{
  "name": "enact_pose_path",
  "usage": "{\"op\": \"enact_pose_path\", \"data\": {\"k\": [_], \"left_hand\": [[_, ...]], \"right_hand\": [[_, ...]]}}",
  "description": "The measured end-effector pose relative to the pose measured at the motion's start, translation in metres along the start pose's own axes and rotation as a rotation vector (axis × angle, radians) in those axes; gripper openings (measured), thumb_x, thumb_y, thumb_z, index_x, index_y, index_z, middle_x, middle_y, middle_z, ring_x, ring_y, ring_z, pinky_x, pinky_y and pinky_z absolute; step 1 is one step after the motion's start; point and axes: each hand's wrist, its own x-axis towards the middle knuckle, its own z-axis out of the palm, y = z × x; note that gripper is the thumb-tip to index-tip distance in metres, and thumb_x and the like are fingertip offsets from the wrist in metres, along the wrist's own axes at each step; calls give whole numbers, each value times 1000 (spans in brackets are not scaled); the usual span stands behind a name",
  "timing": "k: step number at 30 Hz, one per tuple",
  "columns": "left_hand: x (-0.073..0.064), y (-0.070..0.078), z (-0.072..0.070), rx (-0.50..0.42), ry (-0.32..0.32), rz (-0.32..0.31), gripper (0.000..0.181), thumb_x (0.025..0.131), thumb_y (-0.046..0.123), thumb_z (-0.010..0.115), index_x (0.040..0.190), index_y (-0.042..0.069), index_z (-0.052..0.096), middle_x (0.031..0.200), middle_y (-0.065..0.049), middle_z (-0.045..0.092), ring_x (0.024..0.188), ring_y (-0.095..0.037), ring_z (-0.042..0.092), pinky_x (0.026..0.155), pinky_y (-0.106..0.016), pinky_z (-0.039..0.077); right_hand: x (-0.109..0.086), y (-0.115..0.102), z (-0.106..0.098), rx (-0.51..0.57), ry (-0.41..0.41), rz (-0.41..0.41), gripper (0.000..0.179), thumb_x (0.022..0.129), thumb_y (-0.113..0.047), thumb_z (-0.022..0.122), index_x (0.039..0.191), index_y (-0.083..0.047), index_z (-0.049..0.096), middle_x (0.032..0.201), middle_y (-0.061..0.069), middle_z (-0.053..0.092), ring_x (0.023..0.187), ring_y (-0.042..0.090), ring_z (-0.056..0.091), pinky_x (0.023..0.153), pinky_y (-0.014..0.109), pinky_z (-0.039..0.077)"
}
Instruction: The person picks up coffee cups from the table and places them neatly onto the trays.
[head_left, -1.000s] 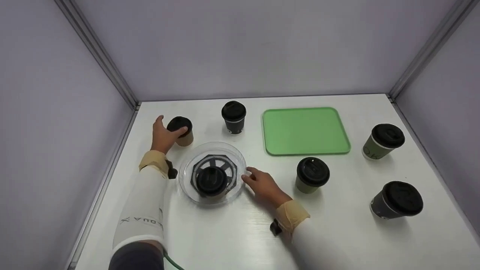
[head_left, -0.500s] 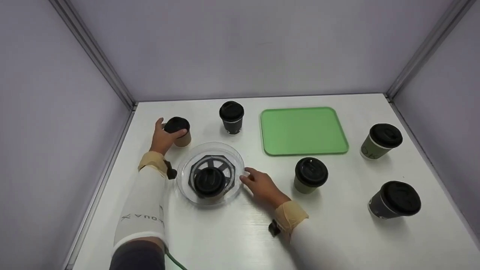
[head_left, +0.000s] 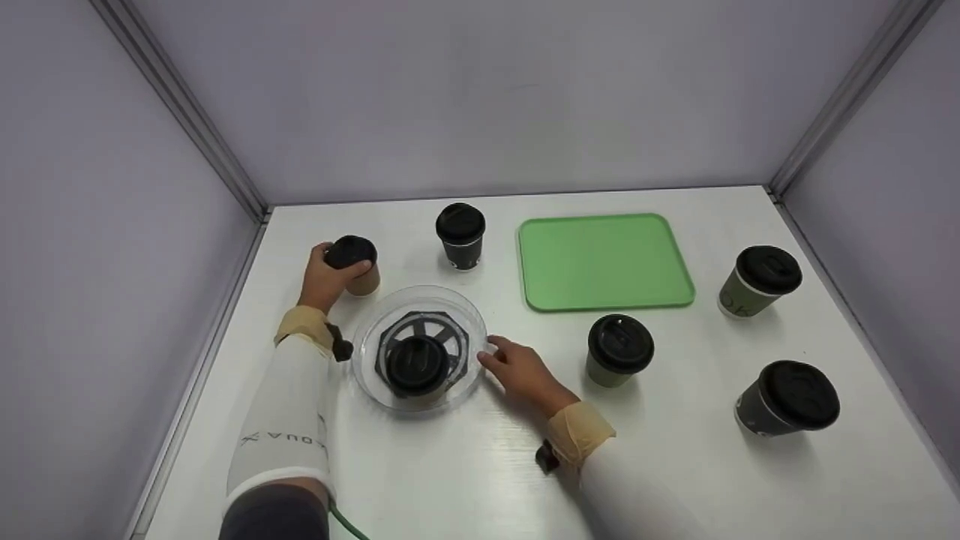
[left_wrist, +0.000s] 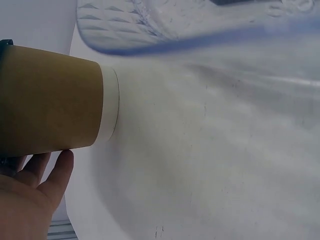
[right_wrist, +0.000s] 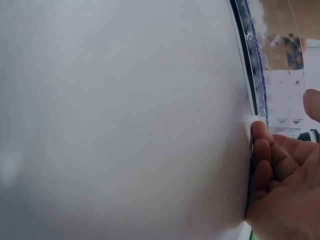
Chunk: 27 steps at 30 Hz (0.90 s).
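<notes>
A brown paper coffee cup (head_left: 364, 281) with a black lid stands at the table's back left. My left hand (head_left: 324, 279) grips it near the lid, thumb in front and fingers around the far side. In the left wrist view, the fingers lie along the brown cup wall (left_wrist: 52, 100). A clear round plastic tray (head_left: 466, 322) with a dark spoked pattern at its middle sits just in front of it. Another black-lidded cup (head_left: 417, 365) stands on that tray. My right hand (head_left: 525, 373) is at the tray's right rim, with loosely bent fingers low by the table and the thumb higher.
A green rectangular tray (head_left: 606, 262) lies at the back right. A dark cup (head_left: 462, 251) stands behind the clear tray. To the right are a green cup (head_left: 611, 373), another green cup (head_left: 742, 294) and a dark cup (head_left: 772, 409). Walls (head_left: 480, 97) enclose the table.
My left hand's fingers have closed in around the brown coffee cup, from spread beside it to wrapped near its lid. The right hand stays at the clear tray's rim.
</notes>
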Motion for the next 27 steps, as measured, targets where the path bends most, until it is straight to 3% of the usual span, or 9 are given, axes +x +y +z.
{"op": "enact_pose_path", "data": {"k": [7, 16, 27], "left_hand": [[-1, 5, -1, 15, 10, 25, 101, 76, 48, 80, 150, 5, 26, 151, -17, 31, 139, -29, 31, 109, -42, 28], [-6, 22, -3, 56, 4, 95, 103, 76, 50, 80, 149, 4, 25, 150, -19, 33, 138, -30, 32, 109, -44, 28], [-17, 45, 6, 86, -6, 179, 100, 74, 51, 81, 148, 7, 28, 145, -16, 40, 133, -28, 39, 106, -46, 32]], "right_hand": [[2, 1, -2, 2, 8, 2, 58, 99, -45, 51, 141, -5, 50, 99, 6, 66, 91, 20, 60, 86, 43, 47], [4, 1, -5, 16, 5, 15, 59, 99, -47, 50, 142, -7, 49, 103, 6, 65, 92, 20, 60, 86, 43, 47], [4, -1, -7, 13, 17, 15, 57, 99, -44, 52, 141, -5, 50, 100, 5, 65, 87, 19, 59, 83, 42, 47]]}}
